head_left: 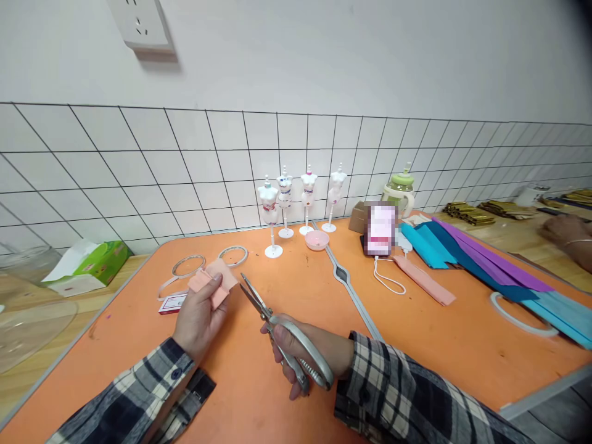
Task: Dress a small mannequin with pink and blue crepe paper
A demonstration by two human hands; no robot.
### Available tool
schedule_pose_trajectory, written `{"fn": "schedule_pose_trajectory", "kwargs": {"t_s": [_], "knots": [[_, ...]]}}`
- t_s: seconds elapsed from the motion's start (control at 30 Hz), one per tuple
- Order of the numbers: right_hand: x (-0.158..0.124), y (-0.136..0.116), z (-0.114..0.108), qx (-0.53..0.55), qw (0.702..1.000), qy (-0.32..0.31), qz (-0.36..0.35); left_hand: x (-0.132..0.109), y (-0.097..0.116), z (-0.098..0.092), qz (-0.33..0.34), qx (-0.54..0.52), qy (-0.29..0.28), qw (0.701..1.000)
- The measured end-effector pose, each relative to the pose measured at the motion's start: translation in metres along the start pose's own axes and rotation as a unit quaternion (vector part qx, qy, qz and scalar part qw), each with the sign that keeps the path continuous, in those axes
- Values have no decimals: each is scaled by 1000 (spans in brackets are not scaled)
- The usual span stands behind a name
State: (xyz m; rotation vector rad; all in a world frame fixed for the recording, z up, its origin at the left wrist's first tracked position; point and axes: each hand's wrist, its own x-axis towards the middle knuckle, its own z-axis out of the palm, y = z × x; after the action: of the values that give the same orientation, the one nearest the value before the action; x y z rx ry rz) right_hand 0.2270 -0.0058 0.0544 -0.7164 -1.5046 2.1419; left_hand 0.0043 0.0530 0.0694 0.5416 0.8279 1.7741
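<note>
My left hand [201, 317] pinches a small folded piece of pink fabric [226, 280] above the orange tabletop. Its layers fan out past my thumb. In my right hand [289, 345] is a pair of silver spring-handled scissors [300, 345], my fingers wrapped round the handles. The blades are slightly apart and point up and left, their tips close to the fabric's right edge but apart from it. Behind my left hand lie two rolls of narrow tape [234, 254] and a small red-and-white box [172, 303], partly hidden by the hand.
Several white mini dress forms [269, 203] stand at the back beside a pink bowl [317, 240]. Rightward are a propped phone [382, 228] with a white cable, a green-lidded bottle [401, 185], a pink strip [423, 280] and blue and purple fabric [490, 253]. Another person's hand [567, 237] shows far right.
</note>
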Motion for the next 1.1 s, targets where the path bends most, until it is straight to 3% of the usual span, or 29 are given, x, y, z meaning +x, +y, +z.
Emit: {"fn": "schedule_pose_trajectory", "kwargs": {"t_s": [0.23, 0.53, 0.73, 0.93, 1.1], "knots": [[4, 7, -1, -13, 1000, 6, 15, 4, -3, -3, -52, -20, 17, 998], [7, 10, -4, -39, 998, 43, -9, -9, -19, -7, -146, 43, -83, 985], [7, 8, -1, -61, 996, 64, 3, -14, -21, -5, -89, 77, -114, 987], [3, 0, 2, -161, 982, 101, -2, -17, -20, -4, -61, 80, -139, 985], [3, 0, 1, -158, 984, 80, 3, -16, -19, -3, -36, 89, -107, 990]]}}
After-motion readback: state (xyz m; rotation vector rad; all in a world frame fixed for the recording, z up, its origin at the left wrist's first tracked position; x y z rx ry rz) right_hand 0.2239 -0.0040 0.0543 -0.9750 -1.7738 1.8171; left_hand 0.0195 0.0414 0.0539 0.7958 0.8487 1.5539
